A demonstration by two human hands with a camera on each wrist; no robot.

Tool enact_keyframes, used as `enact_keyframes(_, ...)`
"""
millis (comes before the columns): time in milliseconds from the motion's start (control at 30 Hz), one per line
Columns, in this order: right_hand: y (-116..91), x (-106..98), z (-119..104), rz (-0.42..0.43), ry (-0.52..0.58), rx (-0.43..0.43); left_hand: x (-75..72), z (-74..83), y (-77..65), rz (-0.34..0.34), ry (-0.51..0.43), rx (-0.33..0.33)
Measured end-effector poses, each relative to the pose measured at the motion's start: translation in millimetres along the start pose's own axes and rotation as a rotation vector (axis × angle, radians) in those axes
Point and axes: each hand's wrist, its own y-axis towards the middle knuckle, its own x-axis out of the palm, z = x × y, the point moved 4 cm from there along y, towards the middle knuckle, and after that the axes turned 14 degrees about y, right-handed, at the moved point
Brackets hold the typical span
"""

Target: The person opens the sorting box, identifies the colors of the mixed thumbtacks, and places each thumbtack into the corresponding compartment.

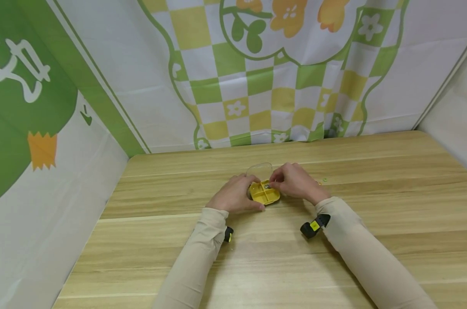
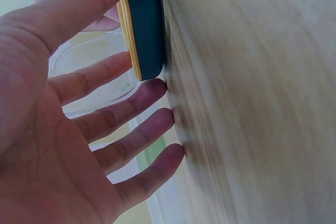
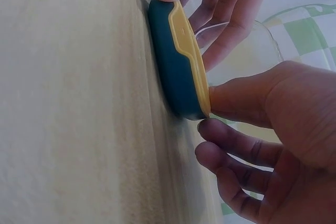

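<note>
A small pill box [image 1: 259, 197] lies on the table with four yellow compartments facing up. Its outer shell [image 2: 148, 30] is dark teal, and a clear lid [image 1: 265, 168] stands raised at the far side. My left hand [image 1: 236, 195] grips the box from the left between thumb and index finger; the other fingers spread onto the tabletop. My right hand [image 1: 293, 182] is at the box's right side with its thumb by the yellow rim [image 3: 197, 72] and other fingers curled. Beside its fingertips, a small silvery piece [image 1: 267, 186] shows in the far right compartment. Whether they pinch anything is hidden.
Tiny green [image 1: 325, 180] and orange bits [image 1: 320, 183] lie on the wooden table [image 1: 372, 193] just beyond the right wrist. A checked curtain [image 1: 256, 98] hangs along the back edge. Each wrist wears a black strapped camera [image 1: 312, 226].
</note>
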Motion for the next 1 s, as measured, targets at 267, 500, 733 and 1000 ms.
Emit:
enact_keyframes(267, 1.2, 0.3, -0.1, 0.007, -0.007, 0.002, -0.2, -0.4, -0.1, 0.001, 0.004, -0.003)
enact_keyframes(500, 1.3, 0.7, -0.9, 0.01, -0.017, 0.002, -1.3, 0.2, -0.4, 0.002, 0.012, 0.003)
enact_keyframes(733, 0.9, 0.9, -1.4, 0.009, -0.021, -0.001, -1.2, 0.4, -0.7, 0.002, 0.002, 0.003)
enact_keyframes(1000, -0.7, 0.0, -1.5, -0.001, -0.044, -0.025, -1.3, 1.6, -0.7, 0.002, -0.004, 0.002)
